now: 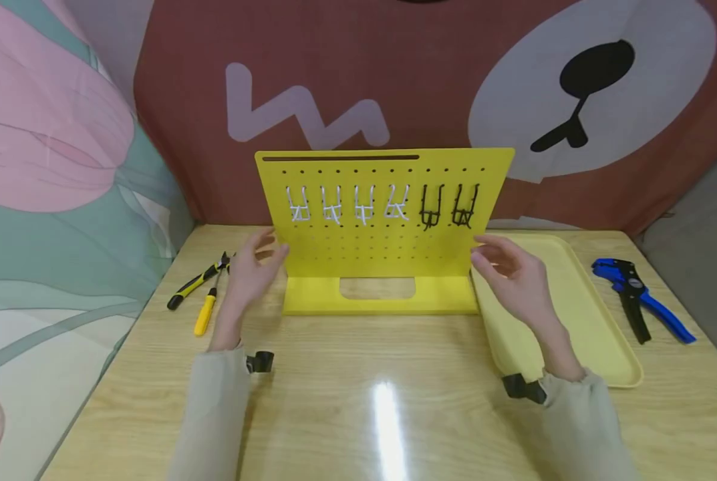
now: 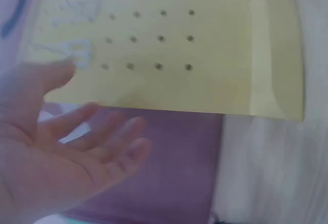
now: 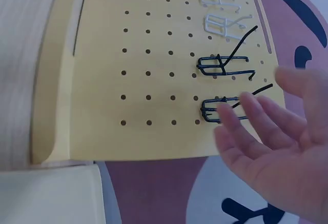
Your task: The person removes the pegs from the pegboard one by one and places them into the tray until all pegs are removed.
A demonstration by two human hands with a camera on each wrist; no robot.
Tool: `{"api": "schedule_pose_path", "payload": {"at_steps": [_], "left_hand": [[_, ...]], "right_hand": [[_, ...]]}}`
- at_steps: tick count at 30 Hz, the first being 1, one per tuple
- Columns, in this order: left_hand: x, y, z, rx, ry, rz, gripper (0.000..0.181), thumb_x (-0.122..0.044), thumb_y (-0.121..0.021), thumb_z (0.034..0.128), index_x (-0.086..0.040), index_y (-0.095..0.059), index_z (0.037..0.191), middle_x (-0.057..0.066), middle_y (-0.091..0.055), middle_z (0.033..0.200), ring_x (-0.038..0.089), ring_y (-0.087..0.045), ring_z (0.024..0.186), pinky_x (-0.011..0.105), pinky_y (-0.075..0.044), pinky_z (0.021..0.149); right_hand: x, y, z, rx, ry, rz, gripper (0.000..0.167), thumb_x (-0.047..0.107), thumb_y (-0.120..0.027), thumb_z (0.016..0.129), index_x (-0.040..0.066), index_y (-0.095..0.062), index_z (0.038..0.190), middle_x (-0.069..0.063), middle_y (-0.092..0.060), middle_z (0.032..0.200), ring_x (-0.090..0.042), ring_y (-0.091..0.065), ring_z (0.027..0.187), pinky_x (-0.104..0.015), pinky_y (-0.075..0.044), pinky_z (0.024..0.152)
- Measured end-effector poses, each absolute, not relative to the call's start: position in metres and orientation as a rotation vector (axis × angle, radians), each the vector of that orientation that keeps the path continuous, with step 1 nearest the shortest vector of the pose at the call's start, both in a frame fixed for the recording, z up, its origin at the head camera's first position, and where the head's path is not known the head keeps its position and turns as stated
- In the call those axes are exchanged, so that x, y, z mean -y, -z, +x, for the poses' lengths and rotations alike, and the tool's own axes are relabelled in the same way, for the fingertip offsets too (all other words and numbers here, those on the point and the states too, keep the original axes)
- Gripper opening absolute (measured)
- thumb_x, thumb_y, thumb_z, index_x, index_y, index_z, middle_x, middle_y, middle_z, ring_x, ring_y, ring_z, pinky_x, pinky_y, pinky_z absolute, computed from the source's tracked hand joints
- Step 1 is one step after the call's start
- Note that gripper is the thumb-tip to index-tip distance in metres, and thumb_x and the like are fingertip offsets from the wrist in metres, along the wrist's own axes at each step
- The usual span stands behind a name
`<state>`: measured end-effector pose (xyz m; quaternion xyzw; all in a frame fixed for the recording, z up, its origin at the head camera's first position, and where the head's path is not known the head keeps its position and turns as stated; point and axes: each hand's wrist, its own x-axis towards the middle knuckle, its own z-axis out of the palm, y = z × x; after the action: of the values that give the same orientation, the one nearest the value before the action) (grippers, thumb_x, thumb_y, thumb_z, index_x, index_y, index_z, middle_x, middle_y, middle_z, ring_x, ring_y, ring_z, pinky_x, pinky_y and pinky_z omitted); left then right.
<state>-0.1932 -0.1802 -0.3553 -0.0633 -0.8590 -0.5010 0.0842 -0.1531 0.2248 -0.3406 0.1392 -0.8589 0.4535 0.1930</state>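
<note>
A yellow pegboard (image 1: pixel 358 250) stands upright on its base in the middle of the table. Several white wire hooks (image 1: pixel 363 204) hang in a row on it, with two black wire hooks (image 1: pixel 430 207) to their right. My left hand (image 1: pixel 254 267) is at the board's left side edge, fingers loosely bent and nothing held; in the left wrist view its thumb is near a white hook. By the right side edge is my right hand (image 1: pixel 517 277), fingers relaxed and holding nothing. The right wrist view shows its fingers (image 3: pixel 233 126) partly covering the lower black hook.
Left of the board lie yellow-and-black pliers (image 1: pixel 197 286) and a yellow-handled screwdriver (image 1: pixel 206 312). A pale yellow tray (image 1: pixel 575 321) lies under my right hand, with a blue-and-black wire stripper (image 1: pixel 637 294) beyond it. A printed cloth (image 1: pixel 334 67) hangs behind the table.
</note>
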Motion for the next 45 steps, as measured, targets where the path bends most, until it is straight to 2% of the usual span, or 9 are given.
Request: {"api": "schedule_pose_path", "payload": {"at_steps": [4, 9, 12, 17, 22, 28, 36, 41, 45], "left_hand": [[0.182, 0.357, -0.218, 2.371, 1.66, -0.084, 0.048, -0.023, -0.054, 0.0994, 0.005, -0.046, 0.137, 0.024, -0.05, 0.134, 0.036, -0.049, 0.12, 0.046, -0.041, 0.1], [0.18, 0.361, -0.234, 2.406, 1.758, 0.073, 0.053, -0.038, -0.048, 0.1004, 0.001, -0.05, 0.137, 0.02, -0.056, 0.127, 0.027, -0.055, 0.107, 0.035, -0.048, 0.087], [0.178, 0.363, -0.238, 2.431, 1.773, 0.134, 0.055, -0.044, -0.046, 0.0998, 0.0, -0.054, 0.133, 0.018, -0.058, 0.124, 0.023, -0.056, 0.102, 0.034, -0.049, 0.085], [0.178, 0.365, -0.24, 2.408, 1.793, 0.16, 0.055, -0.045, -0.047, 0.0993, 0.0, -0.058, 0.128, 0.017, -0.059, 0.122, 0.022, -0.057, 0.102, 0.043, -0.046, 0.092], [0.178, 0.366, -0.24, 2.375, 1.802, 0.142, 0.052, -0.044, -0.049, 0.0991, 0.001, -0.061, 0.125, 0.017, -0.06, 0.12, 0.02, -0.058, 0.098, 0.035, -0.047, 0.085], [0.178, 0.365, -0.239, 2.363, 1.829, 0.145, 0.05, -0.043, -0.051, 0.0983, -0.001, -0.061, 0.124, 0.016, -0.06, 0.12, 0.02, -0.058, 0.098, 0.037, -0.046, 0.087], [0.176, 0.361, -0.24, 2.289, 1.813, 0.18, 0.041, -0.032, -0.059, 0.0962, 0.001, -0.061, 0.122, 0.014, -0.064, 0.107, 0.009, -0.06, 0.081, 0.02, -0.047, 0.071], [0.177, 0.361, -0.24, 2.291, 1.802, 0.191, 0.043, -0.033, -0.06, 0.0955, 0.002, -0.062, 0.122, 0.012, -0.064, 0.108, 0.007, -0.061, 0.081, 0.023, -0.049, 0.073], [0.178, 0.361, -0.241, 2.286, 1.838, 0.208, 0.045, -0.034, -0.06, 0.0953, 0.0, -0.061, 0.125, 0.014, -0.062, 0.116, 0.008, -0.061, 0.084, 0.033, -0.05, 0.082]], "right_hand": [[-0.225, 0.334, -0.168, 2.277, -1.49, 0.335, 0.03, 0.013, -0.061, 0.095, -0.001, -0.062, 0.122, 0.003, -0.069, 0.092, -0.002, -0.065, 0.082, -0.015, -0.05, 0.076], [-0.223, 0.331, -0.18, 2.147, -1.68, 0.294, 0.027, 0.014, -0.059, 0.096, -0.002, -0.063, 0.118, 0.01, -0.069, 0.087, -0.007, -0.066, 0.081, -0.02, -0.053, 0.071], [-0.22, 0.333, -0.183, 2.084, -1.757, 0.268, 0.026, 0.015, -0.06, 0.096, -0.001, -0.064, 0.116, 0.009, -0.069, 0.085, -0.008, -0.065, 0.081, -0.019, -0.054, 0.07], [-0.216, 0.336, -0.186, 2.026, -1.85, 0.291, 0.03, 0.014, -0.061, 0.095, -0.005, -0.061, 0.118, 0.004, -0.07, 0.086, -0.01, -0.067, 0.08, -0.02, -0.055, 0.069], [-0.209, 0.336, -0.189, 2.03, -1.852, 0.328, 0.031, 0.014, -0.062, 0.094, -0.008, -0.061, 0.116, 0.001, -0.071, 0.089, -0.011, -0.068, 0.081, -0.023, -0.055, 0.071], [-0.205, 0.337, -0.193, 1.995, -1.9, 0.325, 0.029, 0.012, -0.063, 0.094, -0.013, -0.063, 0.108, -0.001, -0.071, 0.092, -0.01, -0.067, 0.08, -0.022, -0.055, 0.07], [-0.206, 0.339, -0.193, 1.89, -2.076, 0.36, 0.026, 0.008, -0.062, 0.093, -0.011, -0.061, 0.111, -0.006, -0.071, 0.094, -0.014, -0.068, 0.081, -0.025, -0.056, 0.072], [-0.208, 0.34, -0.193, 1.837, -2.154, 0.383, 0.023, 0.005, -0.063, 0.093, -0.013, -0.062, 0.107, -0.009, -0.07, 0.097, -0.017, -0.069, 0.083, -0.026, -0.056, 0.074], [-0.209, 0.338, -0.191, 1.8, -2.211, 0.409, 0.017, 0.005, -0.062, 0.093, -0.007, -0.067, 0.105, -0.007, -0.07, 0.097, -0.017, -0.069, 0.086, -0.026, -0.056, 0.075]]}}
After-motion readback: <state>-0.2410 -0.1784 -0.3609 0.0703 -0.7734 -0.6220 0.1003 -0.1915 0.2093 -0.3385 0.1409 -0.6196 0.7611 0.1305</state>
